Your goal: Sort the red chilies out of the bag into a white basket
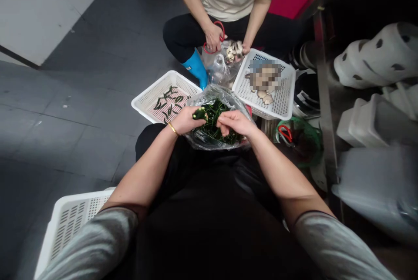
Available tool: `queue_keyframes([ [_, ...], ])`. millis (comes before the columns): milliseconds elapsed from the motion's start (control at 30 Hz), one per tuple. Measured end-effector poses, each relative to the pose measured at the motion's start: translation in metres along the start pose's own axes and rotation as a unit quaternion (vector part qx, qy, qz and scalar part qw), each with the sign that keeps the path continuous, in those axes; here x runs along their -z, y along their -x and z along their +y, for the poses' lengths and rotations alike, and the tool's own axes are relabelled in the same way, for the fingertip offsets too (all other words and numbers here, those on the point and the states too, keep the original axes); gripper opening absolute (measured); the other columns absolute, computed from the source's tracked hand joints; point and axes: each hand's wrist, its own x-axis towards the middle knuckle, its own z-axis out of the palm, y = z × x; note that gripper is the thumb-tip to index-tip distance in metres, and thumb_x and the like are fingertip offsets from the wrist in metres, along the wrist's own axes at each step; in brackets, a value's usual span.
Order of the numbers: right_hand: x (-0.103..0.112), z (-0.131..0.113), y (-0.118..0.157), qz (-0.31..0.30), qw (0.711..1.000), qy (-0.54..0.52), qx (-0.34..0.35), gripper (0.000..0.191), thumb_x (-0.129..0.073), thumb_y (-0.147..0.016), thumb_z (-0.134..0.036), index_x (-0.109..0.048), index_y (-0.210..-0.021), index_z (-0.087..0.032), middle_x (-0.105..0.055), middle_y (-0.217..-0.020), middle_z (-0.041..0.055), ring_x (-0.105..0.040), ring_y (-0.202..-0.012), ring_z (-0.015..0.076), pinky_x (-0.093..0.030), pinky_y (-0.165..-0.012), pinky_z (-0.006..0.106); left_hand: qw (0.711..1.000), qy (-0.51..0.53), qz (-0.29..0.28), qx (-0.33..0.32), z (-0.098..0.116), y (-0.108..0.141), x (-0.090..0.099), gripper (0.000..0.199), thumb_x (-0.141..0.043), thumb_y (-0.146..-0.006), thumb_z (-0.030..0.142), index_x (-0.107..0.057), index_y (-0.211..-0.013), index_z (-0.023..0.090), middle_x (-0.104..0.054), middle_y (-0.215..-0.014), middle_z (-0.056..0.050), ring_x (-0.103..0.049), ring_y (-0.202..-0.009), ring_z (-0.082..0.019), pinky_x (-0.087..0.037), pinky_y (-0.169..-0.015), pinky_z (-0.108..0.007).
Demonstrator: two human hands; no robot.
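In my lap lies an open clear plastic bag [196,143] full of dark green chili peppers [216,108]. My left hand [185,119] is closed around a few green chili peppers [199,114], their cut or stem ends facing up, over the bag's left side. Over the right side of the bag, my right hand [237,122] has its thumb and fingers pinched together; whatever they hold is hidden. Ahead to the left, a white perforated basket [140,104] has several green chili peppers [170,101] scattered on its bottom.
Opposite sits a person holding red-handled scissors [223,32] and mushrooms [234,50]. A white basket [287,92] holds mushrooms. Red-handled scissors [284,133] lie by a green bag at right. A shelf with white containers [359,121] borders the right; another basket [62,223] stands behind left.
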Motion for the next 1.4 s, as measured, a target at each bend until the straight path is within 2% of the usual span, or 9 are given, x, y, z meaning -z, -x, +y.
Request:
queue_keyframes([
  [167,-0.025,0.012,-0.024,0.005,0.932,0.352,-0.083,0.035,-0.057,-0.091,-0.045,-0.066,-0.117,-0.024,-0.066,-0.109,0.0091,-0.064,-0.093,0.0221,-0.046,-0.075,0.028,0.994,0.09,0.02,0.049,-0.01,-0.001,0.001,0.02,-0.08,-0.055,0.016,-0.066,-0.068,0.014,-0.065,-0.066,-0.002,-0.061,-0.064,-0.016,-0.048,-0.066,-0.027],
  [300,-0.027,0.009,-0.033,-0.056,0.91,0.404,-0.073,0.026,-0.055,-0.093,-0.04,-0.072,-0.103,-0.023,-0.065,-0.104,0.0069,-0.063,-0.089,0.0198,-0.042,-0.068,0.025,0.997,0.047,0.005,0.056,-0.022,-0.006,-0.006,0.017,-0.077,-0.054,0.014,-0.065,-0.066,0.015,-0.064,-0.063,-0.001,-0.06,-0.062,-0.015,-0.048,-0.064,-0.026],
  [533,0.005,-0.015,-0.025,0.055,0.956,0.287,0.002,0.018,-0.06,-0.089,-0.032,-0.073,-0.09,-0.019,-0.064,-0.096,0.0041,-0.059,-0.085,0.016,-0.04,-0.073,0.025,0.996,0.079,0.026,0.036,-0.029,-0.018,-0.019,0.027,-0.081,-0.048,0.015,-0.065,-0.069,0.014,-0.063,-0.066,0.002,-0.055,-0.062,-0.011,-0.046,-0.066,-0.024],
  [633,0.001,-0.011,-0.027,0.148,0.976,0.157,0.004,0.014,-0.063,-0.085,-0.028,-0.071,-0.08,-0.017,-0.065,-0.09,0.0034,-0.06,-0.081,0.0148,-0.044,-0.074,0.025,0.989,0.131,0.054,0.052,-0.03,-0.019,-0.023,0.033,-0.084,-0.045,0.017,-0.063,-0.069,0.013,-0.062,-0.065,0.002,-0.056,-0.061,-0.011,-0.047,-0.065,-0.025],
  [767,-0.004,0.0,-0.032,0.208,0.974,-0.08,-0.044,0.021,-0.062,-0.082,-0.036,-0.065,-0.076,-0.017,-0.063,-0.067,0.0001,-0.055,-0.057,0.0113,-0.043,-0.052,0.021,0.978,0.193,0.03,0.069,-0.032,-0.017,-0.027,0.036,-0.085,-0.045,0.019,-0.065,-0.074,0.013,-0.067,-0.068,-0.001,-0.061,-0.065,-0.015,-0.05,-0.067,-0.029],
  [967,-0.012,-0.003,-0.027,0.102,0.963,-0.233,-0.085,0.033,-0.063,-0.081,-0.048,-0.064,-0.083,-0.016,-0.065,-0.068,-0.0001,-0.048,-0.041,0.0056,-0.03,-0.033,0.016,0.953,0.286,0.084,0.053,-0.03,-0.017,-0.026,0.029,-0.083,-0.049,0.022,-0.064,-0.068,0.012,-0.068,-0.065,-0.003,-0.059,-0.055,-0.014,-0.049,-0.058,-0.029],
  [1100,-0.02,-0.006,-0.02,0.022,0.961,-0.264,-0.076,0.035,-0.066,-0.079,-0.048,-0.065,-0.073,-0.013,-0.055,-0.051,-0.0045,-0.039,-0.034,0.0034,-0.027,-0.032,0.015,0.939,0.335,0.057,0.058,-0.022,-0.013,-0.023,0.032,-0.082,-0.05,0.022,-0.064,-0.074,0.012,-0.069,-0.067,-0.005,-0.059,-0.052,-0.015,-0.048,-0.052,-0.029],
  [1267,-0.014,-0.013,-0.011,-0.05,0.955,-0.29,-0.045,0.036,-0.072,-0.072,-0.047,-0.067,-0.08,-0.012,-0.067,-0.067,0.0014,-0.056,-0.045,0.0086,-0.047,-0.045,0.021,0.934,0.353,-0.005,0.058,-0.013,-0.003,-0.02,0.039,-0.079,-0.055,0.024,-0.068,-0.089,0.01,-0.069,-0.073,-0.005,-0.056,-0.049,-0.012,-0.044,-0.048,-0.027],
  [1400,-0.009,-0.016,-0.01,-0.064,0.977,-0.185,-0.087,0.031,-0.071,-0.076,-0.043,-0.063,-0.07,-0.014,-0.064,-0.058,0.0009,-0.058,-0.044,0.0111,-0.048,-0.046,0.022,0.949,0.312,-0.008,0.047,-0.008,0.002,-0.023,0.033,-0.082,-0.05,0.017,-0.067,-0.079,0.011,-0.063,-0.065,-0.001,-0.055,-0.053,-0.01,-0.044,-0.052,-0.025],
])
